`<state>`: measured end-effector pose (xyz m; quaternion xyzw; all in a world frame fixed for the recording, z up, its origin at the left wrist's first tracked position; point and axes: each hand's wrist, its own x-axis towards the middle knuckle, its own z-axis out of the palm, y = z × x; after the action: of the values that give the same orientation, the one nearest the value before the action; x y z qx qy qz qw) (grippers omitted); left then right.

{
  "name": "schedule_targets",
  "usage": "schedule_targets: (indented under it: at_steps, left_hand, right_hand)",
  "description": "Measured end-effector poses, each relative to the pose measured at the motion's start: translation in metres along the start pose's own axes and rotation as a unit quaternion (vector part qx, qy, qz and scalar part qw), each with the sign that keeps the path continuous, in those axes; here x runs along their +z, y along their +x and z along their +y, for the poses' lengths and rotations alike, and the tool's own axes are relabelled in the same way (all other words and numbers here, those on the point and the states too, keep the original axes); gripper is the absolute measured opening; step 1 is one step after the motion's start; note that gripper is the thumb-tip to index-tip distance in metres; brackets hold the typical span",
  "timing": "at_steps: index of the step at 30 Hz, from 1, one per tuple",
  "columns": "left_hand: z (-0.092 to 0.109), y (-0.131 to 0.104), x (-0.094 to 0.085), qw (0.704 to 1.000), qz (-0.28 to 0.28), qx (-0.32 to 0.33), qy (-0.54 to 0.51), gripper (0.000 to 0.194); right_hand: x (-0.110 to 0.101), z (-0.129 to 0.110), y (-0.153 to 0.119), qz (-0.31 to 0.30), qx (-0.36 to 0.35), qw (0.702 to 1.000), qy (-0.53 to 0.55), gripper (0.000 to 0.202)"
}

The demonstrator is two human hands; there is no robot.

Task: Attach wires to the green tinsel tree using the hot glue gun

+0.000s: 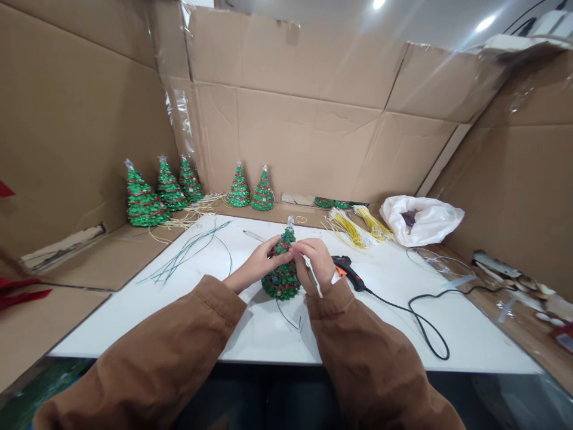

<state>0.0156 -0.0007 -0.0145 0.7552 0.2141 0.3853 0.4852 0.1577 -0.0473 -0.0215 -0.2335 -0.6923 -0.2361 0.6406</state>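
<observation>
A small green tinsel Christmas tree (281, 283) with red garland and a clear star on top stands upright on the white board in front of me. My left hand (262, 263) curls round its upper left side, thumb across the front. From the other side my right hand (316, 260) pinches at the tree's front, its fingertips almost meeting my left thumb. Whatever lies between those right fingertips is too small to make out. Below the right palm shows a thin pale strip (316, 280). A short dark wire (286, 316) lies by the tree's base.
A black and orange glue gun (351, 273) lies right of my hands, its cable trailing right. Green wires (188, 254) are spread at left. Several finished trees (143, 200) line the back. Yellow-white wire bundles (349, 227) and a white plastic bag (423, 221) sit back right. Cardboard walls (290, 119) enclose the table.
</observation>
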Motion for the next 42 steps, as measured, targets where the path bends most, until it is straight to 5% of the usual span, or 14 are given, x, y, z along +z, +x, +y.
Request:
schedule_targets:
  at_steps: [7, 18, 25, 32, 35, 42]
  left_hand:
    - [-0.001, 0.000, -0.001, 1.000, 0.011, -0.003, 0.020, 0.039]
    - [0.000, -0.001, -0.001, 1.000, 0.002, -0.001, 0.020, 0.037]
    - [0.000, 0.001, 0.000, 1.000, 0.018, -0.002, 0.015, 0.035]
    - [0.000, 0.000, -0.001, 0.999, 0.010, 0.007, 0.036, 0.037]
    - [0.000, 0.000, -0.001, 0.999, 0.010, 0.007, 0.037, 0.037]
    - [-0.001, -0.001, -0.001, 1.000, 0.002, 0.015, 0.020, 0.037]
  right_hand:
    - [0.001, -0.002, 0.002, -0.052, 0.065, 0.996, -0.039, 0.019]
    - [-0.004, -0.003, 0.004, 0.004, -0.023, 0.998, -0.053, 0.021]
    - [0.005, -0.004, 0.001, -0.034, 0.067, 0.992, -0.097, 0.022]
    - [-0.001, -0.005, 0.001, 0.006, -0.006, 0.999, -0.054, 0.026]
    - [0.000, -0.003, 0.001, 0.014, 0.017, 0.999, -0.042, 0.033]
    - [-0.003, -0.007, 0.004, -0.038, 0.015, 0.997, -0.058, 0.029]
